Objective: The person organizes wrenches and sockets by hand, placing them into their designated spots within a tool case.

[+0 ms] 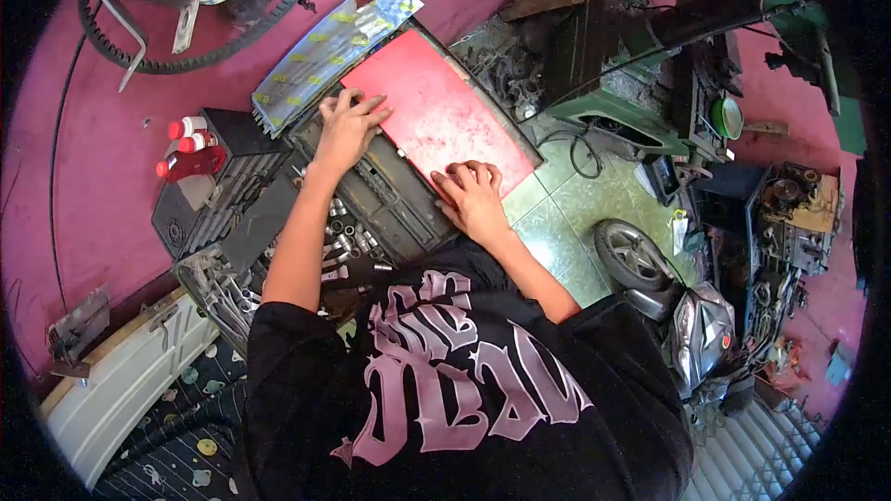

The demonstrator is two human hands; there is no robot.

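A flat red panel with dark smudges (432, 97) lies on a dark workbench or case (376, 195). At the panel's left edge is my left hand (350, 130), its fingers bent and spread, the fingertips on or near the edge. My right hand (473, 199) rests at the panel's near corner, fingers apart and lying on the red surface. Neither hand is wrapped round anything. Beyond the left hand, a blue sheet with yellow marks (325, 56) runs along the panel's far left side.
Bottles with red caps (195, 162) stand on a black box at the left. Sockets (348, 237) and wrenches (223, 292) lie near my left forearm. A wheel (631, 255) is on the tiled floor at the right, beside a silver bag (701, 334).
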